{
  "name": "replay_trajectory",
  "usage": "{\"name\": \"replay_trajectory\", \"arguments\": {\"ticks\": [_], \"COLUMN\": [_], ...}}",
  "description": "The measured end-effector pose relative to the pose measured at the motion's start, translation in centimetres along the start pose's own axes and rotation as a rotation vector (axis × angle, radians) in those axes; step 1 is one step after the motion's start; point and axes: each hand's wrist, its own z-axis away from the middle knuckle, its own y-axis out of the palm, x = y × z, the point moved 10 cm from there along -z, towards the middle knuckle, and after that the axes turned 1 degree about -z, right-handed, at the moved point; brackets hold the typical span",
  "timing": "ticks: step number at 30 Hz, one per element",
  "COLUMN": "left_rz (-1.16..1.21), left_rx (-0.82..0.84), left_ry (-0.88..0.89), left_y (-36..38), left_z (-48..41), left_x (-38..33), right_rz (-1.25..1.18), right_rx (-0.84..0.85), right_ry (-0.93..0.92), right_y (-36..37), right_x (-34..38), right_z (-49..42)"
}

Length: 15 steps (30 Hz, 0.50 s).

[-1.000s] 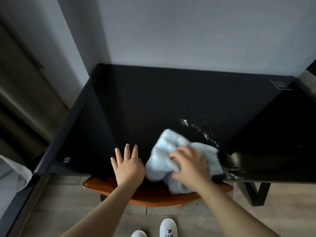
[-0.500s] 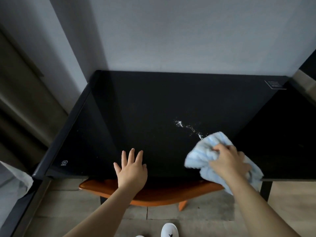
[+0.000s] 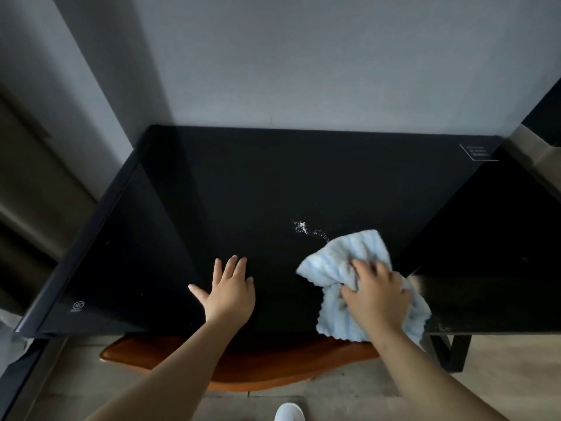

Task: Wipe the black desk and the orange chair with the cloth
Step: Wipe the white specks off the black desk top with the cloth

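Right hand: the right hand (image 3: 376, 302) is gripping a bunched light-blue cloth (image 3: 349, 268) and pressing it on the tabletop (image 3: 227, 192) at about 4 o'clock.
Left hand: the left hand (image 3: 229, 291) is lying flat on the tabletop near its front edge, fingers spread wide, holding nothing.
White powder: a white powder patch (image 3: 300, 227) is sitting just beyond the cloth, at its 11 o'clock.
Orange chair: the orange chair (image 3: 243, 369) is tucked under the front edge, at 6 o'clock.
White shoe: a white shoe (image 3: 288, 413) is showing on the floor.
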Motion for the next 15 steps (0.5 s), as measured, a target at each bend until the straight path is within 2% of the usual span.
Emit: {"name": "replay_trajectory", "arguments": {"ticks": [2, 4, 6, 8, 11, 13, 14, 15], "left_rz": [0.069, 0.15, 0.257, 0.361, 0.567, 0.578, 0.537, 0.485], "left_rx": [-0.059, -0.148, -0.268, -0.342, -0.393, -0.409, -0.387, -0.348], "left_ry": [0.03, 0.036, 0.019, -0.034, -0.151, -0.196, -0.184, -0.163], "left_y": [-0.9, -2.2, -4.0, -5.5, -6.8, -7.4, -7.4, -7.2], "left_z": [0.0, 0.0, 0.1, 0.0, 0.1, 0.3, 0.3, 0.1], "left_x": [0.2, 1.2, 2.9, 5.0, 8.4, 10.2, 10.5, 10.5], "right_rz": [-0.114, -0.191, -0.196, -0.215, -0.163, -0.147, -0.139, -0.131], "right_rx": [-0.092, -0.199, -0.191, -0.143, 0.096, 0.311, 0.367, 0.353], "right_ry": [0.03, -0.06, -0.166, -0.246, -0.495, -0.57, -0.57, -0.562], "right_y": [-1.8, -3.5, -3.6, -2.5, 1.5, 5.6, 6.9, 7.4], "right_x": [0.8, 4.9, 10.5, 16.0, 23.7, 25.4, 25.1, 24.4], "right_z": [0.0, 0.1, 0.4, 0.7, 2.6, 3.6, 3.7, 3.4]}}
